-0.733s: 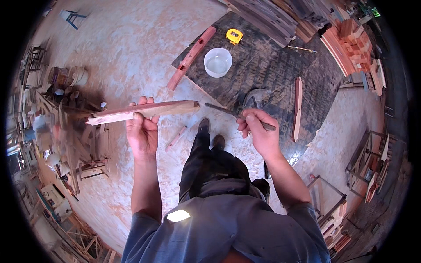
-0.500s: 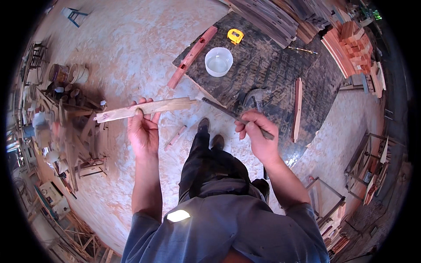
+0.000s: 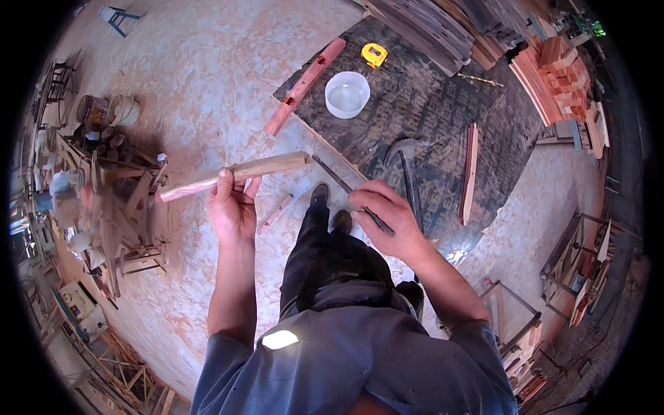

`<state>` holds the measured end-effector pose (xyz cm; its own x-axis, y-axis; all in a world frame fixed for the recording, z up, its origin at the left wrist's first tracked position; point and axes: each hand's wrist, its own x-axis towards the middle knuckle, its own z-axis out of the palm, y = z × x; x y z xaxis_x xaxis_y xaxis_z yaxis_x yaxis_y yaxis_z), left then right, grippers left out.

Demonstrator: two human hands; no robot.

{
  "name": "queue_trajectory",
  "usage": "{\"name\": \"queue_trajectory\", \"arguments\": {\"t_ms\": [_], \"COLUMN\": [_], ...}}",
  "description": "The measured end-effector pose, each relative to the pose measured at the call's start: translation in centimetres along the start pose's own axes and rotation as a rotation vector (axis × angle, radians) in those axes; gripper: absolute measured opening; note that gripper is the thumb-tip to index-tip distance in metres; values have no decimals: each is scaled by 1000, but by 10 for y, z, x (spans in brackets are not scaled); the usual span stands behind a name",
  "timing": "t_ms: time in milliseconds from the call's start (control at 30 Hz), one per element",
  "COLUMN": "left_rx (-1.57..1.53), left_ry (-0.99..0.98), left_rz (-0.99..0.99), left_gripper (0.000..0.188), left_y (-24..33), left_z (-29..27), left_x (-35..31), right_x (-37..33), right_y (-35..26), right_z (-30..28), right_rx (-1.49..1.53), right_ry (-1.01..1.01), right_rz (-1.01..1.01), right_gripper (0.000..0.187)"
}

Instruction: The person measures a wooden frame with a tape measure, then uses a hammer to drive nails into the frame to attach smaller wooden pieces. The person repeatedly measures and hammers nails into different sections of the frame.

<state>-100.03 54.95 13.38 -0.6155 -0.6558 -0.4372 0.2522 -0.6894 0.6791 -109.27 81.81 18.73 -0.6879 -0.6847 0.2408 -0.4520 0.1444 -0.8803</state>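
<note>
Spanning the left of the view, a pale, reddish-ended wooden piece [image 3: 266, 167] is held above the floor, ahead of the body; the left hand [image 3: 232, 214] grasps it near its middle, thumb on the near face and fingers behind. Because this single pinch is the only visible support, a push on the free right-hand end could, in our judgement, twist the piece or lever it out. Lower down, a small stick [image 3: 275, 214] lies on the floor near the shoes [image 3: 319, 195], where a careless step could roll it underfoot. Next comes the narrow dark tool [image 3: 334, 174], its tip just beside the wood's right end; whether they touch cannot be told. Should that tip skid along the grain, it could run toward the left thumb, or split the end if pressed too hard. Beyond it, a white bowl [image 3: 347, 95] on the dark sheet [image 3: 443, 104] could tip if knocked. At right, the right hand [image 3: 387, 218] is closed around the tool's shaft; a loose hold there would let the tip wander.
</note>
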Motion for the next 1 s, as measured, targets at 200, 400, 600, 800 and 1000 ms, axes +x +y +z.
{"name": "queue_trajectory", "arguments": {"t_ms": [200, 400, 600, 800, 1000], "left_rx": [0, 12, 37, 55, 40], "left_ry": [34, 114, 116, 92, 86], "left_rz": [-79, -91, -102, -95, -64], "left_gripper": [17, 17, 17, 17, 21], "left_y": [-6, -9, -8, -9, -8], "left_z": [-4, -3, -6, -8, -16], "left_x": [3, 7, 10, 13, 18], "right_x": [-2, -5, -1, 4, -7], "right_y": [5, 13, 14, 21, 22], "right_z": [7, 10, 6, 11, 14], "right_rx": [-15, 54, 177, 123, 319], "right_ry": [-37, 16, 166, 134, 200], "right_rz": [4, 50, 169, 105, 268], "right_gripper": [28, 25, 19, 18, 21]}}
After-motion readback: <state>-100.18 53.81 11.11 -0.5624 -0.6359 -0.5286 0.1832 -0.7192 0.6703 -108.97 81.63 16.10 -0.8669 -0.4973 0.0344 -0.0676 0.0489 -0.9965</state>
